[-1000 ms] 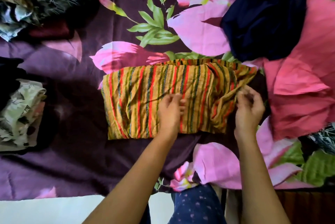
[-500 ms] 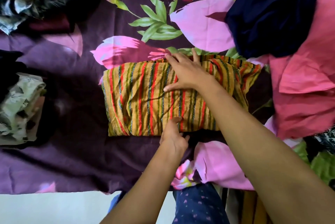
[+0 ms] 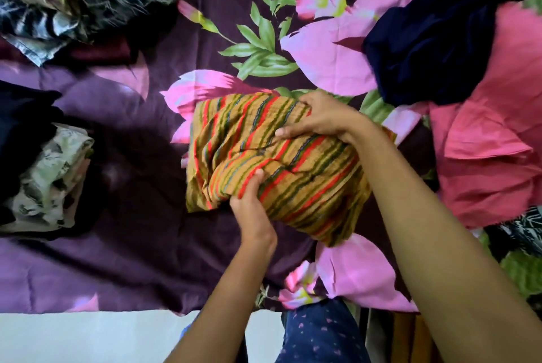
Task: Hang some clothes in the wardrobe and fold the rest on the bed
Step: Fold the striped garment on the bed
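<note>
Our left hand (image 3: 252, 210) grips the near edge of the folded striped garment (image 3: 293, 174), fingers curled into the cloth, while our right hand (image 3: 319, 119) clutches its far edge. The bundle sits askew in the middle of the bed (image 3: 132, 245). A pink garment (image 3: 492, 157) and a navy garment (image 3: 440, 48) lie to its right, and a pale printed pile (image 3: 52, 177) lies well to the left.

both hands (image 3: 316, 125) grip folded striped cloth (image 3: 293, 186) over floral bedsheet (image 3: 146, 245).
</note>
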A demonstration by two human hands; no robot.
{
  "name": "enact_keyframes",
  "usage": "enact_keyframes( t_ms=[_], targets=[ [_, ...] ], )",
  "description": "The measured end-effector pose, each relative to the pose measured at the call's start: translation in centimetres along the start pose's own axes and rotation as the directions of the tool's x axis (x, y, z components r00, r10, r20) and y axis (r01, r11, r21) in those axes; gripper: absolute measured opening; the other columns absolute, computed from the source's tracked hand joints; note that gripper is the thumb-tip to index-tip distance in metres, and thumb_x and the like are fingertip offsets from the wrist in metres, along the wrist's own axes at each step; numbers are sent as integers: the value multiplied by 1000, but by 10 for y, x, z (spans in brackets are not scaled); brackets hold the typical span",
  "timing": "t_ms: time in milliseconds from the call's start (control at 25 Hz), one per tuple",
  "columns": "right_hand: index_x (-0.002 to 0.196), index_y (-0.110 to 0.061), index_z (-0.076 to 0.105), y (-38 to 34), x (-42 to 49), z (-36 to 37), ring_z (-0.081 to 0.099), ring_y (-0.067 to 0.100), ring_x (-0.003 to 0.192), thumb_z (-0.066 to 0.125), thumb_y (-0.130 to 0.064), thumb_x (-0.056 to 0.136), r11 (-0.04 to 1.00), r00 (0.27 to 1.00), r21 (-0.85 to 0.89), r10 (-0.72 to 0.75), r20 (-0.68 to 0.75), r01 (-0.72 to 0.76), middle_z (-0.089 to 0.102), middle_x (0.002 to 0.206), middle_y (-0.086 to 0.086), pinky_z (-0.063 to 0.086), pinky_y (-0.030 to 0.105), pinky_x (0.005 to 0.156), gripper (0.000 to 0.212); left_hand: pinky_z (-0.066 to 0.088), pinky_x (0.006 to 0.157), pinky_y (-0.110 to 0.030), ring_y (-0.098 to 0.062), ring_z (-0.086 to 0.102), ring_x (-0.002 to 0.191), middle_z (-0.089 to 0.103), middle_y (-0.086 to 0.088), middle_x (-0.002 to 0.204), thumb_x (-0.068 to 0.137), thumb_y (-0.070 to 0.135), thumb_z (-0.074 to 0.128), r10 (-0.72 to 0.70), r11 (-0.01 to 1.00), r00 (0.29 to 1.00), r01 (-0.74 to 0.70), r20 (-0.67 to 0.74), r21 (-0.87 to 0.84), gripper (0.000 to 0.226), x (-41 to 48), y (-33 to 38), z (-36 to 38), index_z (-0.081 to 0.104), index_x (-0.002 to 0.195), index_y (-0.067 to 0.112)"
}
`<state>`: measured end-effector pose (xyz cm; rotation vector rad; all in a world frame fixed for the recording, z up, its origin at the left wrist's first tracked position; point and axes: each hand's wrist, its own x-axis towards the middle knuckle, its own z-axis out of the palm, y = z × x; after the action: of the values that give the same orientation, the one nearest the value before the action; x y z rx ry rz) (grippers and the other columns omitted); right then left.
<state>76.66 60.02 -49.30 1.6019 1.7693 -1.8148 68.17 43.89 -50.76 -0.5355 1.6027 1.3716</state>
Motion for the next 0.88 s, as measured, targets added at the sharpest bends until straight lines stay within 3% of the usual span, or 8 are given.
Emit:
enact_keyframes(
  t_ms=[80, 200, 360, 480, 560, 640, 760, 880],
  targets=[
    [87, -18, 67, -13, -17, -12, 68, 4, 75, 83, -18, 68, 951, 995, 301, -38, -93, 65, 73, 79, -8, 51, 17, 71, 24, 47, 99, -44, -26, 62, 108, 66, -12, 114, 82, 2, 64, 118, 992, 989, -121, 90, 23, 31, 1, 33, 0, 61, 112, 5],
    [91, -14, 67, -42, -35, -28, 70, 10, 80, 83, -24, 56, 796, 957, 552, -119, -263, 250, 74, 80, -5, 53, 24, 75, 40, 56, 83, -35, -18, 68, 89, 72, -3, 91, 84, 4, 64, 258, 962, 911, -274, 321, 6, 16, -4, 92, 18, 65, 98, 11],
    [91, -10, 68, -76, -55, -40, 69, 19, 86, 77, -3, 68, 552, 852, 652, -274, -446, 519, 73, 85, 1, 53, 30, 75, 26, 56, 80, -36, -13, 67, 83, 72, 4, 82, 77, 15, 70, 466, 866, 756, -496, 460, -62, 15, -18, 160, 52, 66, 91, 14],
    [98, -10, 66, -74, -65, -40, 66, 21, 97, 81, -26, 65, 479, 805, 647, -349, -480, 594, 72, 95, 2, 52, 34, 82, 40, 57, 75, -33, -11, 67, 80, 72, 7, 78, 70, 25, 76, 520, 810, 681, -585, 515, -45, 20, -13, 176, 54, 66, 85, 17],
    [99, -14, 67, -52, -56, -22, 66, 18, 99, 82, -45, 57, 538, 836, 646, -261, -483, 541, 72, 97, 0, 52, 32, 83, 54, 55, 68, -26, -6, 66, 74, 71, 10, 73, 69, 28, 78, 500, 788, 700, -612, 510, 66, 18, 3, 159, 43, 66, 81, 20],
    [96, -16, 68, -15, -43, 13, 67, 12, 94, 81, -51, 54, 631, 874, 655, -78, -480, 416, 73, 93, -6, 53, 26, 81, 57, 52, 65, -22, 0, 65, 70, 70, 14, 68, 75, 21, 77, 419, 794, 781, -563, 462, 231, 12, 29, 122, 18, 67, 81, 21],
    [96, -20, 67, 55, -39, 78, 66, 8, 91, 75, -34, 73, 761, 873, 620, 160, -461, 188, 71, 92, -10, 53, 30, 87, 28, 55, 76, -33, -6, 66, 77, 70, 15, 69, 63, 42, 81, 234, 751, 917, -381, 322, 539, 24, 63, 58, -41, 69, 76, 26],
    [88, -19, 67, 94, -60, 114, 64, -1, 76, 73, -14, 80, 754, 833, 638, 246, -496, 157, 71, 80, -11, 50, 24, 76, 12, 54, 79, -36, -21, 68, 90, 70, 6, 77, 58, 45, 83, 102, 719, 973, -217, 209, 660, 33, 66, 21, -84, 68, 76, 21]
  ],
)
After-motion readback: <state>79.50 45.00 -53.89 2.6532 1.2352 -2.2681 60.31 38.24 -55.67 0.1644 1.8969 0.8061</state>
